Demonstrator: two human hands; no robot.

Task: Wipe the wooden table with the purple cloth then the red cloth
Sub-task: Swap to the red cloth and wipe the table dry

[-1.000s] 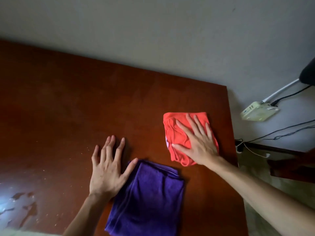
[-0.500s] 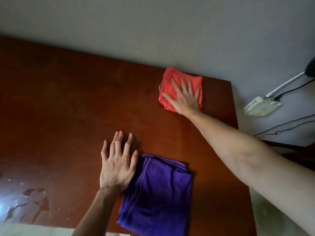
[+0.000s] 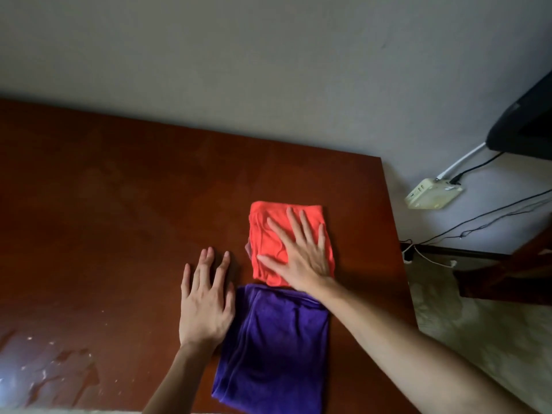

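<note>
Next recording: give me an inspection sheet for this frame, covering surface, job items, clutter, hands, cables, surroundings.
Surface: wooden table, pale specks and a glossy patch near the front left corner.
Job's things: red cloth folded; purple cloth folded just in front of it.
Clutter: nothing seen.
Hands: right hand flat on the red cloth; left hand flat on the table beside the purple cloth.
Cables: black cables and white power strip on the floor.
Surroundings: grey wall; dark wooden furniture at right.

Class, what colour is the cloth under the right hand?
Red-orange cloth, seen in the head view.
</note>
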